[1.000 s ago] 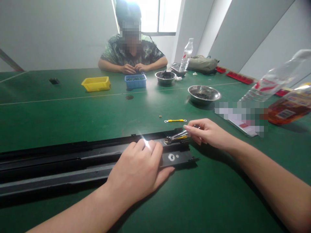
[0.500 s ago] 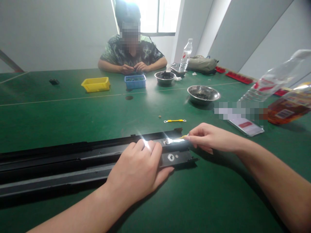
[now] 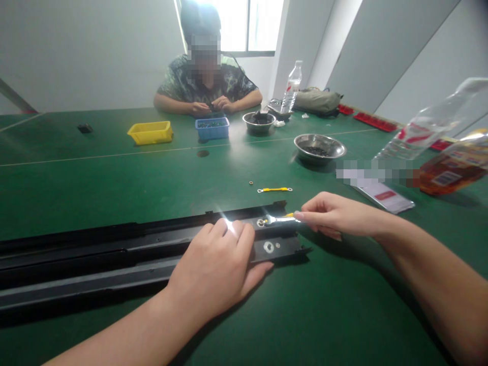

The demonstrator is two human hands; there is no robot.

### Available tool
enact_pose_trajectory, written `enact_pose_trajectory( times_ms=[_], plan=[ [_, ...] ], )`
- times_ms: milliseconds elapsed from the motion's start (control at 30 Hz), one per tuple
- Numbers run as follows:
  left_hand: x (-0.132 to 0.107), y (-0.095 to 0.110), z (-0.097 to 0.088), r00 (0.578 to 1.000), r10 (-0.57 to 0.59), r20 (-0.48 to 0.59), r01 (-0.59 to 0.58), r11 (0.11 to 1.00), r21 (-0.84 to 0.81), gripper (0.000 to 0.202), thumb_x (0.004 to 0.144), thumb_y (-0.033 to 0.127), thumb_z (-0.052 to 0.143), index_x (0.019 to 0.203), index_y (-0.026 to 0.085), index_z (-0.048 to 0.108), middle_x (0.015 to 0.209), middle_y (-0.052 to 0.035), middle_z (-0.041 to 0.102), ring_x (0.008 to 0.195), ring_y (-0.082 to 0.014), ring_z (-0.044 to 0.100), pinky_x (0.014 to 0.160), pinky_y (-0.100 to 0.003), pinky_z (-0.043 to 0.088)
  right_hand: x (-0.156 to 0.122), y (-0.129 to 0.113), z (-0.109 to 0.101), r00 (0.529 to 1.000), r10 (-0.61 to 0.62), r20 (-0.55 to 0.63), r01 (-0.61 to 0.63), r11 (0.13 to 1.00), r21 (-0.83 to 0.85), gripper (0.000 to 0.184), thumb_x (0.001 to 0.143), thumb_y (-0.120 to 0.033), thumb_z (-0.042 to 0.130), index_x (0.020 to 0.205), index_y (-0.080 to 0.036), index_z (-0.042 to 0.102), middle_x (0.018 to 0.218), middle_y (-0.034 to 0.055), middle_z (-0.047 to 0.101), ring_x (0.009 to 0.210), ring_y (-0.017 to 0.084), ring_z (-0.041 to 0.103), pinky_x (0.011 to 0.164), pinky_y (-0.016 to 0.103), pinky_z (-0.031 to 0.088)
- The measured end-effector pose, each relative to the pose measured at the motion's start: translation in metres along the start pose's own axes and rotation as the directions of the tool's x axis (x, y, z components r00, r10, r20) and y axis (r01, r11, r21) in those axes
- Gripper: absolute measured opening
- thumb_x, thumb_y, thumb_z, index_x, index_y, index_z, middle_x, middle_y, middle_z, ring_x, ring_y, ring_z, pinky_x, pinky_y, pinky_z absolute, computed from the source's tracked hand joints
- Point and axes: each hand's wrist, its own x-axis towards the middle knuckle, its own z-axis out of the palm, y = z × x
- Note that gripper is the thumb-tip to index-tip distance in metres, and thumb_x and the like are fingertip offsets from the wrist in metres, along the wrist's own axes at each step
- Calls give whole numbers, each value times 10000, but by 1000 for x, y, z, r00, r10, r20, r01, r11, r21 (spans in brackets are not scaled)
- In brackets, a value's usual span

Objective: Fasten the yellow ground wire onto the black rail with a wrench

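Observation:
My left hand is closed over two long black metal rails near their right end, fingers across the top and thumb along the near side. In my right hand is a shiny wrench, pinched at its handle. The wrench's head lies just right of a small nut on the far rail. Part of a yellow wire shows beside the wrench, close to my fingertips. On the near rail, a bare round patch has a small hole next to it.
Beyond the rails lie another yellow wire with ring ends and a small nut. Further back stand a yellow bin, a blue bin and metal bowls. A phone and bottles are at right. A person sits opposite.
My right hand and the wrench have shifted slightly to the right, and the wrench's head has come away from the nut. My left hand and the rails have stayed put.

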Motion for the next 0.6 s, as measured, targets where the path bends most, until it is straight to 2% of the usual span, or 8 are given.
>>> enact_pose_trajectory(
  times_ms=[100,167,233,400,600],
  plan=[
    [0,0,0,1000,4,-8,-4,1000,0,448,993,621,404,1081,211,559,965,-104,610,896,-312,544,770,-468,458,2,1,0,990,-19,-138,16,1000,-23,497,901,-601,655,627,-197,566,472,-29,493,413,117,449,438,259,297],
    [0,0,0,1000,4,-11,-4,1000,2,447,994,620,401,1083,211,557,964,-103,610,898,-315,543,767,-471,460,4,0,0,965,-69,-252,61,997,-40,488,910,-601,649,649,-197,573,483,-28,514,423,117,455,464,268,311],
    [0,0,-1,1000,5,-6,-5,1000,4,451,994,623,396,1081,210,556,956,-102,608,895,-316,542,764,-471,460,5,-1,1,941,-127,-314,124,992,-29,480,932,-603,626,680,-197,579,479,-30,521,441,120,462,495,275,329],
    [-1,-1,-1,1000,6,-1,-6,1000,-2,451,996,625,387,1064,213,556,958,-104,606,898,-318,544,767,-473,459,6,-3,4,906,-236,-351,262,965,28,485,980,-573,589,673,-201,535,508,-27,529,477,116,471,525,275,341],
    [0,-1,-2,1000,5,-1,-5,1000,-5,438,991,616,413,1064,210,559,968,-104,610,899,-316,544,768,-472,459,10,0,10,914,-238,-330,261,965,28,467,993,-552,581,691,-196,555,503,-32,522,477,115,470,520,274,338]
  ],
)
